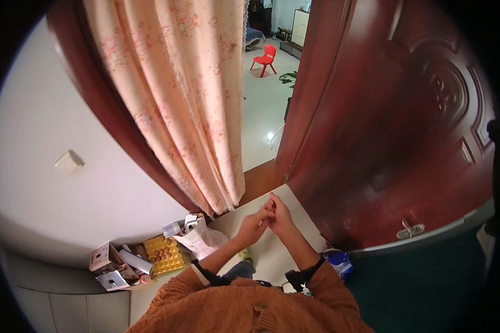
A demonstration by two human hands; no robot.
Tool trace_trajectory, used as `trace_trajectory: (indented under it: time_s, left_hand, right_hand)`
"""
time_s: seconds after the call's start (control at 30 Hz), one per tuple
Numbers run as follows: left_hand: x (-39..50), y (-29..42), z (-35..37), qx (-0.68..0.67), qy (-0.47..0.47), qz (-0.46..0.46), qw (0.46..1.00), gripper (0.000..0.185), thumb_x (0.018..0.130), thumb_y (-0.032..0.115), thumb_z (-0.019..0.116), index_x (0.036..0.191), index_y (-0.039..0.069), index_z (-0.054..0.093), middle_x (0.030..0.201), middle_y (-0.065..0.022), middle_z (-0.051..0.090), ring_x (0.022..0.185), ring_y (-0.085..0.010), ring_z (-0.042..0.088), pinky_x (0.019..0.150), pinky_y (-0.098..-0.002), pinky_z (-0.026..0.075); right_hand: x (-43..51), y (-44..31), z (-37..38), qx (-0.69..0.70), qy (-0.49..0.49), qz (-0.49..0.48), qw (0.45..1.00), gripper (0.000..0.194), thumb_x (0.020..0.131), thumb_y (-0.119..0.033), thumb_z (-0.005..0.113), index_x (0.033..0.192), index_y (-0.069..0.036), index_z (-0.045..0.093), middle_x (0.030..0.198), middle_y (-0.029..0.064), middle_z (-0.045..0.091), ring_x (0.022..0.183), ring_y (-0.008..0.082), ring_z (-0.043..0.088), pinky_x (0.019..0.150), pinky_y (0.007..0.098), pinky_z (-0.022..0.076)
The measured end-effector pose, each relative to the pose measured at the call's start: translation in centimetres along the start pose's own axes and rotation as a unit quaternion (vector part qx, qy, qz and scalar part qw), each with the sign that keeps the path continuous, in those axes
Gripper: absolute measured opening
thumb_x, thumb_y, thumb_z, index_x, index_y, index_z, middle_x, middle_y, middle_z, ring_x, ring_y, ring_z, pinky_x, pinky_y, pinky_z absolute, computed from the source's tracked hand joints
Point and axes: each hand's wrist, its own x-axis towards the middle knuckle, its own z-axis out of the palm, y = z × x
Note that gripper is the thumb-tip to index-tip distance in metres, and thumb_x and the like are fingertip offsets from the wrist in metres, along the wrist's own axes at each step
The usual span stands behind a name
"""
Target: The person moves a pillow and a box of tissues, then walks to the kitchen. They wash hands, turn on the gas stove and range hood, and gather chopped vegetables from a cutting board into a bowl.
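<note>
My left hand (253, 228) and my right hand (280, 217) meet in front of my body, above the pale tiled floor. The left fingers touch the right hand's fingers, and one right finger points up and forward. No object shows between them, though the overlapping fingers hide part of the palms. Beyond the hands lies the wooden threshold (261, 180) of a doorway. A peach floral curtain (183, 104) hangs over its left part, down nearly to the floor. To the right, a dark red panelled wooden door (371, 137) with a metal handle (410, 229) stands open.
On the left floor are an egg tray (163, 254) with several eggs, an open cardboard box (116, 266) of packages and a full white plastic bag (204, 239). A blue bag (339, 263) lies by the door. Through the doorway stand a red chair (266, 60) and a plant (288, 78).
</note>
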Motion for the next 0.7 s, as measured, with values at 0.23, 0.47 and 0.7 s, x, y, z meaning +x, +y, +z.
trace_trajectory:
  time_s: [0.23,0.47,0.7]
  left_hand:
    - [18.0,-6.0,-5.1,-0.156,0.052,-0.008,0.986,0.038,0.085,-0.003,0.053,0.122,0.006,0.051,0.101,-0.0135,0.065,0.088,-0.0218,0.065,0.077,-0.0313,0.052]
    - [29.6,-15.3,-10.2,-0.153,0.12,-0.088,0.977,0.049,0.095,0.004,0.043,0.143,0.006,0.031,0.115,-0.0128,0.061,0.09,-0.0171,0.063,0.08,-0.0291,0.051]
    - [32.2,-24.3,-19.4,-0.117,0.373,-0.213,0.895,0.066,0.091,0.005,0.049,0.148,0.01,0.017,0.136,-0.0152,0.046,0.086,-0.0158,0.064,0.069,-0.0243,0.052]
  right_hand:
    - [12.2,-10.4,5.7,-0.188,-0.08,-0.132,0.97,0.023,0.096,-0.026,0.046,0.095,-0.007,0.059,0.086,0.0037,0.062,0.078,0.0137,0.061,0.069,0.0286,0.0493]
    - [27.3,-19.0,9.5,-0.316,-0.138,-0.056,0.937,0.029,0.095,-0.027,0.05,0.113,-0.006,0.057,0.115,0.0068,0.06,0.106,0.0185,0.059,0.086,0.0304,0.0469]
    - [40.4,-24.9,16.4,-0.387,-0.228,0.043,0.892,0.025,0.095,-0.024,0.049,0.109,-0.007,0.059,0.109,0.0049,0.063,0.098,0.0151,0.061,0.081,0.0291,0.0468]
